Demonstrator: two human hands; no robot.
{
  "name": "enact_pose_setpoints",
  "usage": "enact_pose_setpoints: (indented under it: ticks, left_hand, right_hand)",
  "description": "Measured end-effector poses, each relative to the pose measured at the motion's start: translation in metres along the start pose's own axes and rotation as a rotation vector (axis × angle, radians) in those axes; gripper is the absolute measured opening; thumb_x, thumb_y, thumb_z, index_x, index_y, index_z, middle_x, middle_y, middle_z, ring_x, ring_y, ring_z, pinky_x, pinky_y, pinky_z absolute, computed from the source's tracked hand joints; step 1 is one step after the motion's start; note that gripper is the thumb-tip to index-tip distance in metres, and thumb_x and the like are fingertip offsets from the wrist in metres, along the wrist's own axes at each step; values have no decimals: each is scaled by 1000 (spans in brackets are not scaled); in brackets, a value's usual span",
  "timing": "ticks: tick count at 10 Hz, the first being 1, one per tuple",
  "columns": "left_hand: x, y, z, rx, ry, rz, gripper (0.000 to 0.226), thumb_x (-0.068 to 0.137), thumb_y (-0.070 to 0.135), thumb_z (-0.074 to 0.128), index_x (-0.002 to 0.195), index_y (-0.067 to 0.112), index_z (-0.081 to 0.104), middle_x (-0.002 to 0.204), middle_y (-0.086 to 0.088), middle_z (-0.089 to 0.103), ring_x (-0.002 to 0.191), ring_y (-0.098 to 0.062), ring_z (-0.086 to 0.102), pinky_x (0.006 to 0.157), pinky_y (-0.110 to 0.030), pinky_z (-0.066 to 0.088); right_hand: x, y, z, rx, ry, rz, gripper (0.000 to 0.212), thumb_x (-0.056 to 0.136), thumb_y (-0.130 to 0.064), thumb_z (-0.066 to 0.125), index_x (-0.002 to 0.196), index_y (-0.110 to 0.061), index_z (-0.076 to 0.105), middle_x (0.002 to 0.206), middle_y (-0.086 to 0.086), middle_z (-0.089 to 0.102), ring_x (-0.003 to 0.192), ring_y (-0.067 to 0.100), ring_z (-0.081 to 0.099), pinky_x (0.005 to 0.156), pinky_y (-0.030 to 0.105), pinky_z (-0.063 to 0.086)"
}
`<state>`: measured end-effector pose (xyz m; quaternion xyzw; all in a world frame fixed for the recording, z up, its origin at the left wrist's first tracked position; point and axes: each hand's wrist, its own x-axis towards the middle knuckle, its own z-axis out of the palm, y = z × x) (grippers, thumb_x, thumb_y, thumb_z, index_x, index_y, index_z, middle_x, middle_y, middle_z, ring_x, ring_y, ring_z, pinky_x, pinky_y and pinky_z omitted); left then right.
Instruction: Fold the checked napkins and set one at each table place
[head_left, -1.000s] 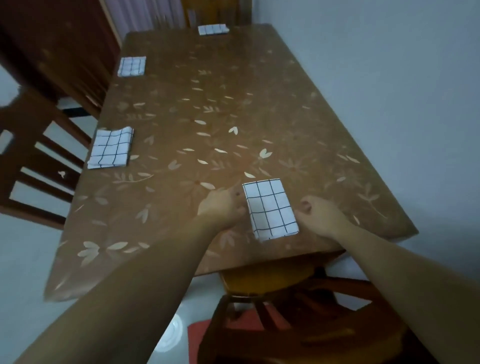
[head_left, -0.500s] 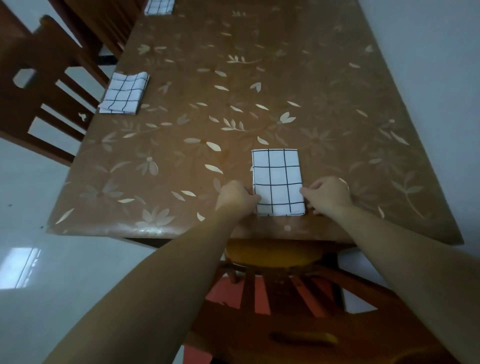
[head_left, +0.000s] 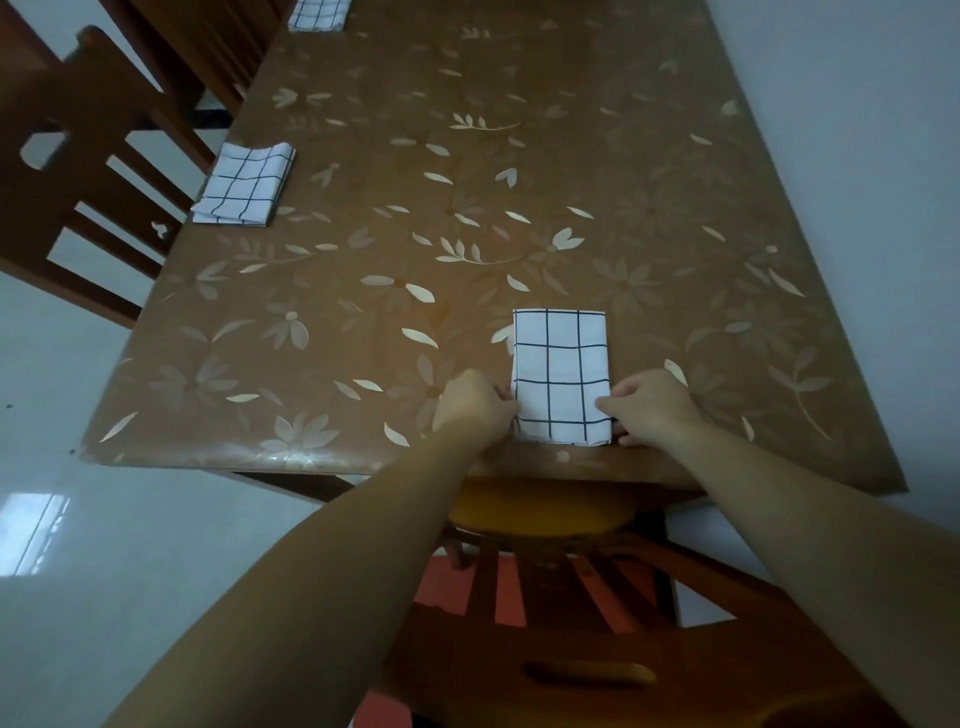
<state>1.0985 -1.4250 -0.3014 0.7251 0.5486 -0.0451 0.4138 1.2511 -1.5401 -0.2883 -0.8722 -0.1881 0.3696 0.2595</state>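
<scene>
At the near edge of the brown table with pale leaf shapes (head_left: 467, 171), right in front of you, lies a folded white napkin with thin dark checks (head_left: 560, 376). It lies flat and straight, just above the wooden chair with the round yellow seat (head_left: 543, 514).

Your left hand (head_left: 475, 402) has its fingers curled and pinches the napkin's lower left side. Your right hand (head_left: 652, 405) pinches the lower right side, with the thumb on top of the cloth.

On the left side of the table, a second folded checked napkin (head_left: 244, 184) sits by the dark wooden chair (head_left: 78, 171). A third folded checked napkin (head_left: 317, 10) peeks in at the top.

So three places look done, I think, once you let go here. The far end is out of view, so you cannot tell if any place is left.
</scene>
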Motion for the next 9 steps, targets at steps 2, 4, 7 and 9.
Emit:
enact_pose_setpoints:
  ticks: [2,4,7,9]
  left_hand:
    - [1,-16,-16,45,-8,-28,16,87,28,69,75,17,68,64,7,59,79,-20,66,70,-28,51]
    - [-1,-12,-12,68,5,-3,17,88,28,69,75,18,65,79,0,64,83,-21,65,70,-28,48]
    - [2,-18,-8,102,3,32,12,90,28,65,87,17,70,75,3,60,76,-18,60,68,-27,46]
    - [-4,-21,-12,140,34,81,17,90,38,62,85,23,59,75,4,60,70,-14,58,60,-27,47]
  right_hand:
    - [-4,-10,12,-53,-42,-84,14,87,-16,69,80,-4,69,82,16,72,79,29,71,77,48,58]
    - [-3,-5,9,-69,-34,-63,17,88,-19,69,74,-17,61,77,8,71,75,20,70,77,40,58]
    - [-3,-4,9,-110,-39,-86,13,89,-22,67,88,-9,69,80,10,73,76,19,70,70,34,54]
    - [-3,-3,8,-181,-39,-95,32,90,-30,64,95,0,72,88,21,72,86,36,68,72,35,52]
